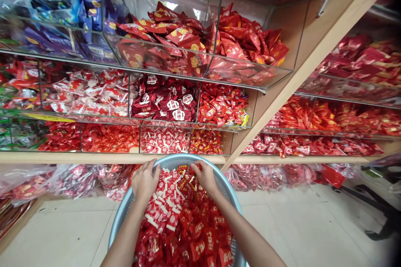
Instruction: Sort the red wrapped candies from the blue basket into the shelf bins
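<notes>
A round blue-grey plastic basket (117, 206) full of wrapped candies stands in front of me, below the shelves. My left hand (144, 181) is at its far left rim, thumb on the inner side and fingers curled about the edge. Over the far right part of the candies is my right hand (204, 178), fingers bent and drawn together; what lies in them is hidden. Between the hands are white-and-red candies (166, 200) and small red-and-gold ones (189, 185). Larger red packets (200, 233) fill the near part of the basket.
Clear-walled bins hold white-and-red candies (164, 139), small red-and-gold candies (206, 141), maroon packets (173, 102) and red packets (178, 29). A slanting wooden divider (300, 71) separates the shelves. Plastic bags of candy (75, 179) lie below. A black wheeled base (372, 204) stands right on the tiled floor.
</notes>
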{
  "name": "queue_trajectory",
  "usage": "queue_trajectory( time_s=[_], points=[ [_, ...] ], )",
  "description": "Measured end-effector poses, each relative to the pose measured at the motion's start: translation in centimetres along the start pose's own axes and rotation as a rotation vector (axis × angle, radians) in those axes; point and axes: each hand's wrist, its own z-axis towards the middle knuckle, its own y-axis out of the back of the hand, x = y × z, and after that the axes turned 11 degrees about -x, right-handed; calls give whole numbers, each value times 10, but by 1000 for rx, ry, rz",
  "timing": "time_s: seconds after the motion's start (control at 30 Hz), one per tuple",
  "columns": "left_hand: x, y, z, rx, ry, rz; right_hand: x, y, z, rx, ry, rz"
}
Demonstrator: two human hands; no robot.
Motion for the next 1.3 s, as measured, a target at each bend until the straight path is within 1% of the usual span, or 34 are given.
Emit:
queue_trajectory(
  time_s=[0.1, 0.17, 0.2, 0.27, 0.33, 0.37, 0.43, 0.5, 0.57, 0.63, 0.7, 0.77, 0.83, 0.9, 1.0, 1.1, 1.2, 1.3],
  points=[
    [0, 1, 0, 3, 6, 9, 3, -8, 1, -29, -2, 36],
    [0, 1, 0, 8, 8, 11, 9, -4, -2, -86, 45, 8],
    [0, 1, 0, 10, 8, 11, 13, 2, -4, -127, 79, -22],
    [0, 2, 0, 14, 4, 7, 17, 21, -11, -232, 147, -94],
    [0, 4, 1, 19, 7, 4, 14, 48, -23, -339, 157, -138],
    [0, 5, 1, 24, 12, 1, 8, 63, -30, -383, 139, -144],
    [1, 7, 3, 52, 33, -3, -10, 90, -49, -460, 89, -121],
    [3, 9, 6, 124, 63, 4, -34, 108, -72, -483, -12, -16],
    [5, 11, 8, 213, 64, 16, -54, 115, -95, -461, -207, 164],
    [7, 14, 9, 272, 31, 26, -65, 113, -114, -367, -395, 349],
    [9, 16, 7, 285, -4, 38, -66, 108, -128, -257, -533, 519],
    [11, 19, 3, 285, -13, 58, -61, 105, -134, -189, -604, 647],
    [12, 23, -2, 290, -7, 71, -55, 106, -135, -178, -610, 718],
    [12, 28, -7, 296, -2, 78, -52, 109, -133, -186, -576, 741],
    [11, 36, -14, 286, -4, 102, -54, 115, -134, -170, -533, 745],
    [12, 43, -19, 283, -1, 134, -57, 115, -140, -144, -532, 764],
    [21, 46, -26, 293, 20, 134, -53, 112, -146, -118, -536, 809],
    [34, 44, -35, 298, 60, 109, -45, 110, -147, -77, -502, 845]
  ],
)
